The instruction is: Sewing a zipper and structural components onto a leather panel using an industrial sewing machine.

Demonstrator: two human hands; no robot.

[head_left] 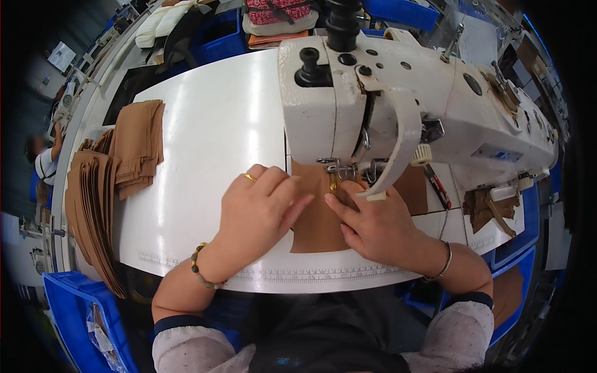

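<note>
While the right hand (pixel 380 224) lies half-spread on flat brown sheet material (pixel 316 231), the left hand (pixel 256 208) curls — grip indeterminable.

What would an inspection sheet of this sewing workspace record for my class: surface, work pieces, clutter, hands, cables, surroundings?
Surface: white table, ruler scale printed along its near edge.
Work pieces: brown fabric beneath the stitching area of the white sewing machine; brown stacks at left.
Clutter: red-and-black tool right of the fabric; crumpled brown pieces farther right.
Hands: right hand on the fabric; left hand at its left edge, contact unclear.
Cables: none clearly made out.
Surroundings: blue bin lower left; another person far left.
</note>
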